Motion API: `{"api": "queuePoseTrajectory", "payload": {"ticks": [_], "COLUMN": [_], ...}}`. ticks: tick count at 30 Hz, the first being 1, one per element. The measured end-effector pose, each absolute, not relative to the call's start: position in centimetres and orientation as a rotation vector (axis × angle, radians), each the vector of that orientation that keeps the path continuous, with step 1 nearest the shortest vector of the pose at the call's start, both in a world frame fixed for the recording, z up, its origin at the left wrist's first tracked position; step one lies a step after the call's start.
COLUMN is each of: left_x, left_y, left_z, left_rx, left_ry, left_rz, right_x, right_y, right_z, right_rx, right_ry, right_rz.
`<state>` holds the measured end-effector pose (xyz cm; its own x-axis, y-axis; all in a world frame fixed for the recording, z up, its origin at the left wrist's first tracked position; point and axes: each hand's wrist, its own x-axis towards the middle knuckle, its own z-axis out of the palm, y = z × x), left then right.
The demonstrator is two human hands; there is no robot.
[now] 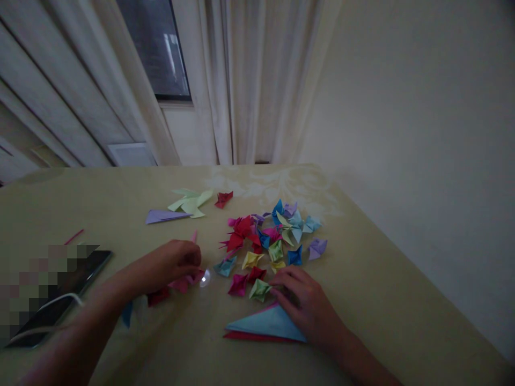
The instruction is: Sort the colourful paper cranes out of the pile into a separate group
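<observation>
Two hands busy: left hand (173,265) pinches pink paper (182,284), fingers closed; right hand (306,303) lies open, flat on blue triangle (267,324). Prob mid-fold; next crease needs steady pinch.

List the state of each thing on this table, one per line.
left hand, closed on pink paper
right hand, open, flat on blue triangle
blue triangle, folded, lying on red sheet
paper pile, folded pieces, loose on table
phone, screen dark, cable attached
</observation>
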<state>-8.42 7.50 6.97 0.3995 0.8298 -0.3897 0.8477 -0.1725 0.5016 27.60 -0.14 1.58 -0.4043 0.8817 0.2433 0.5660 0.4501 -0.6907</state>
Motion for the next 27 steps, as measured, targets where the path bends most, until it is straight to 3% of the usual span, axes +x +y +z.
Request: {"api": "queuePoseTrajectory", "payload": {"ticks": [9,13,19,27], "left_x": [-3.6,-4.2,-11.8,-11.2], "left_y": [5.4,5.4,6.0,6.6], "left_z": [9.1,8.6,8.3,6.9], "left_rx": [2.006,2.123,1.993,1.898], "left_ry": [1.254,1.317,1.78,1.594], "left_rz": [0.285,0.171,-0.179,-0.297], "right_x": [27.4,27.6,27.7,27.4], "right_y": [-0.2,-0.4,-0.4,-0.8], "right_z": [1.5,1.8,2.2,2.0], "right_rx": [-1.185,-1.176,-1.15,-1.158], "right_ry": [-2.1,-2.087,-2.049,-2.041], "right_rz": [0.663,0.685,0.72,0.761]}}
